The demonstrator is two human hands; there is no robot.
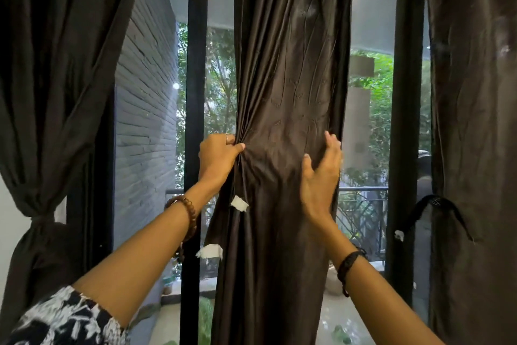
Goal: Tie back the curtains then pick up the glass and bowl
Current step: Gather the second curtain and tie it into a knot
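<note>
A dark brown middle curtain [291, 70] hangs gathered in front of the window. My left hand [218, 155] grips a bunch of its left edge at about mid height. My right hand [321, 174] presses flat against the curtain's right side, fingers straight. White tags [239, 202] hang from the curtain below my left hand. The left curtain [53, 78] is bound by a tie [39, 220] low down. The right curtain [472, 92] hangs straight with a black tie-back loop [436, 203] beside it. No glass or bowl is in view.
Black window frame bars [197, 64] stand on both sides of the middle curtain. A grey brick wall [145, 109] shows outside at the left, with a balcony railing [363, 190] and green trees beyond. A white wall is at the far left.
</note>
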